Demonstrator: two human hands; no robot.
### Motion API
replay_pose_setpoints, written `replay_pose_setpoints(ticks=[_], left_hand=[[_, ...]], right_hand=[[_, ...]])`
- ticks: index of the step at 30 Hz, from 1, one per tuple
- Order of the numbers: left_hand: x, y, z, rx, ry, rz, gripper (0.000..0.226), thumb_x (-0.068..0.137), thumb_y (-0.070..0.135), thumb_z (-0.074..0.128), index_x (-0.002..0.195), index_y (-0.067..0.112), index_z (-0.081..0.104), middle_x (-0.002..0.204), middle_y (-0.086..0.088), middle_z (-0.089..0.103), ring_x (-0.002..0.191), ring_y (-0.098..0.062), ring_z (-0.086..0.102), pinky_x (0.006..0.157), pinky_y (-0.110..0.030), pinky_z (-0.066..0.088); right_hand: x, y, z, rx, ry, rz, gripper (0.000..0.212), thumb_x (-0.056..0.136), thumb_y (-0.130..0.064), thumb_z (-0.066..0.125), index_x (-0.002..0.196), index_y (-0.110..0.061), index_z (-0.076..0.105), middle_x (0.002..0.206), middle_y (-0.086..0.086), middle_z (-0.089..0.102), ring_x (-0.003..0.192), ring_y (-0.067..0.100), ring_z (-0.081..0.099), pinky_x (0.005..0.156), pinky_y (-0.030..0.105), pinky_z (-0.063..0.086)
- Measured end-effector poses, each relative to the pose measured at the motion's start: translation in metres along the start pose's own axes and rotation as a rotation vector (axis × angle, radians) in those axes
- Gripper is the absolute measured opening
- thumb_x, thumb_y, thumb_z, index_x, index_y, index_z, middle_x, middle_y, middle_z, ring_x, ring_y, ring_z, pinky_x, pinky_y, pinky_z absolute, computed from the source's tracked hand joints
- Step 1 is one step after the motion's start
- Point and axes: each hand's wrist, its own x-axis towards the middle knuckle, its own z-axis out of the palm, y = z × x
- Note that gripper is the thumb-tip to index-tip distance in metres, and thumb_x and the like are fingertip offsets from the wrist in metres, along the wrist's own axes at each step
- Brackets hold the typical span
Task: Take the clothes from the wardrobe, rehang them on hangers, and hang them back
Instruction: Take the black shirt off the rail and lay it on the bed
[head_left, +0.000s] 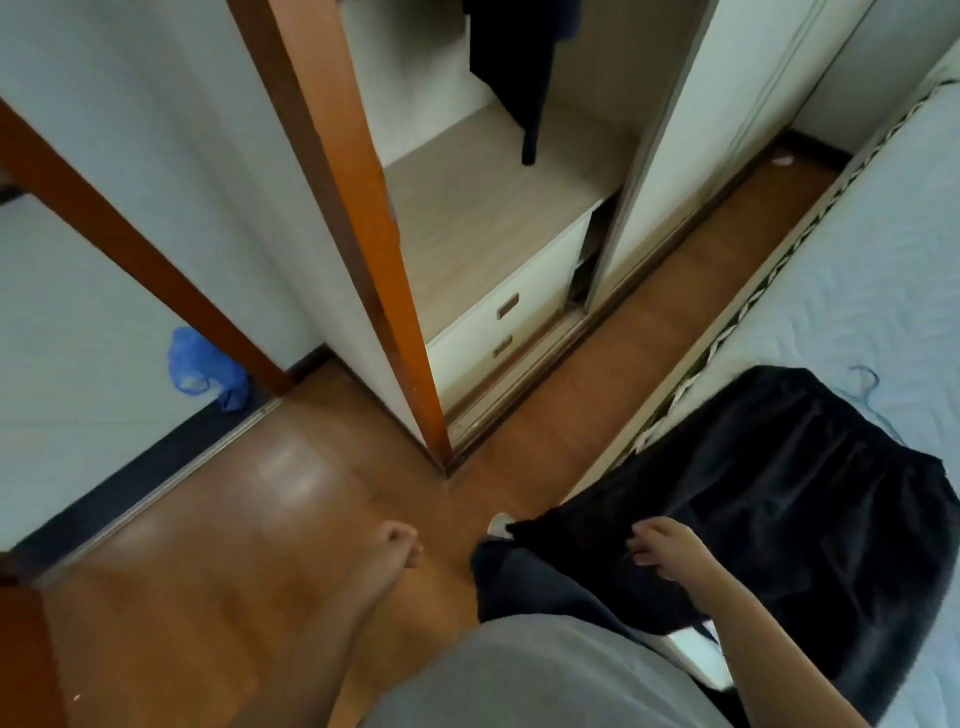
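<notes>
Rehanging step judged in hand: black garment (779, 483) lies on bed (872, 249), dark garment (511, 67) hangs in wardrobe (467, 218); left hand (395, 545) loosely curled, empty; right hand (662, 553) curled over the black garment, grip indeterminate; next needs a hanger, none visible

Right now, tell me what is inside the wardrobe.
A dark garment hangs above a wooden shelf, with two drawers below. Its hanger is out of frame, and the white door covers the right part.
</notes>
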Motion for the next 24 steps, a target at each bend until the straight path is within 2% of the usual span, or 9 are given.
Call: replay_pose_setpoints(ticks=[2, 4, 7, 11, 14, 16, 20, 22, 24], left_hand=[[0.009, 0.060, -0.003, 0.088, -0.035, 0.145, 0.013, 0.095, 0.022, 0.041, 0.095, 0.020, 0.053, 0.087, 0.003, 0.061, 0.085, -0.013, 0.060, 0.066, -0.018, 0.044], [0.016, 0.122, -0.006, 0.131, -0.078, 0.306, 0.017, 0.096, 0.029, 0.039, 0.104, 0.024, 0.053, 0.091, 0.011, 0.060, 0.090, -0.007, 0.058, 0.074, -0.019, 0.044], [0.018, 0.201, -0.013, 0.157, -0.084, 0.534, 0.016, 0.095, 0.030, 0.039, 0.105, 0.027, 0.052, 0.099, 0.011, 0.059, 0.099, -0.007, 0.056, 0.085, -0.021, 0.042], [0.012, 0.264, -0.027, 0.127, -0.011, 0.744, 0.011, 0.095, 0.029, 0.043, 0.101, 0.031, 0.051, 0.104, 0.012, 0.060, 0.100, -0.003, 0.055, 0.084, -0.014, 0.041], [0.020, 0.303, -0.038, 0.087, 0.046, 0.839, 0.011, 0.094, 0.028, 0.044, 0.101, 0.028, 0.052, 0.105, 0.008, 0.060, 0.101, -0.006, 0.055, 0.083, -0.013, 0.041], [0.025, 0.333, -0.040, 0.014, 0.087, 0.904, 0.011, 0.093, 0.024, 0.045, 0.100, 0.025, 0.054, 0.102, 0.009, 0.059, 0.100, -0.005, 0.055, 0.082, -0.013, 0.043], [0.028, 0.393, -0.034, -0.105, 0.133, 1.068, 0.015, 0.092, 0.019, 0.047, 0.103, 0.022, 0.057, 0.102, 0.011, 0.060, 0.095, 0.006, 0.053, 0.077, 0.001, 0.040], [0.031, 0.421, -0.033, -0.183, 0.150, 1.129, 0.014, 0.092, 0.014, 0.048, 0.099, 0.021, 0.058, 0.101, 0.006, 0.063, 0.095, 0.002, 0.056, 0.079, 0.001, 0.040], [0.034, 0.447, -0.038, -0.260, 0.168, 1.169, 0.015, 0.091, 0.011, 0.048, 0.094, 0.023, 0.058, 0.097, 0.006, 0.064, 0.093, 0.000, 0.059, 0.079, -0.003, 0.042]], right_hand=[[0.020, -0.053, -0.009, -0.011, -0.013, -0.091, 0.019, 0.095, -0.015, 0.043, 0.102, -0.004, 0.055, 0.094, 0.010, 0.060, 0.068, 0.013, 0.054, 0.045, 0.015, 0.037], [0.031, -0.103, -0.022, -0.017, -0.007, -0.169, 0.018, 0.095, -0.018, 0.044, 0.102, -0.006, 0.055, 0.098, 0.008, 0.063, 0.074, 0.013, 0.057, 0.053, 0.017, 0.039], [0.041, -0.174, -0.047, 0.039, 0.012, -0.293, 0.021, 0.095, -0.018, 0.046, 0.109, -0.005, 0.055, 0.099, 0.009, 0.064, 0.076, 0.011, 0.058, 0.053, 0.015, 0.043], [0.032, -0.242, -0.075, 0.115, 0.088, -0.482, 0.010, 0.093, -0.013, 0.048, 0.093, -0.012, 0.058, 0.099, 0.014, 0.066, 0.076, 0.015, 0.061, 0.056, 0.011, 0.045], [0.021, -0.282, -0.089, 0.148, 0.162, -0.614, 0.011, 0.093, -0.014, 0.048, 0.097, -0.014, 0.059, 0.096, 0.009, 0.067, 0.081, 0.017, 0.063, 0.061, 0.016, 0.042], [0.012, -0.306, -0.099, 0.156, 0.197, -0.690, 0.013, 0.092, -0.014, 0.049, 0.100, -0.014, 0.060, 0.093, 0.005, 0.068, 0.078, 0.010, 0.065, 0.063, 0.014, 0.043], [0.002, -0.350, -0.126, 0.159, 0.234, -0.811, 0.015, 0.091, -0.013, 0.051, 0.095, -0.024, 0.060, 0.091, -0.004, 0.069, 0.074, -0.006, 0.065, 0.073, 0.017, 0.047], [-0.003, -0.377, -0.142, 0.139, 0.254, -0.872, 0.016, 0.091, -0.013, 0.051, 0.093, -0.026, 0.060, 0.092, -0.004, 0.070, 0.078, -0.001, 0.066, 0.070, 0.015, 0.049], [-0.004, -0.409, -0.159, 0.120, 0.285, -0.939, 0.015, 0.091, -0.011, 0.051, 0.100, -0.017, 0.061, 0.096, 0.004, 0.070, 0.084, 0.013, 0.068, 0.070, 0.013, 0.050]])
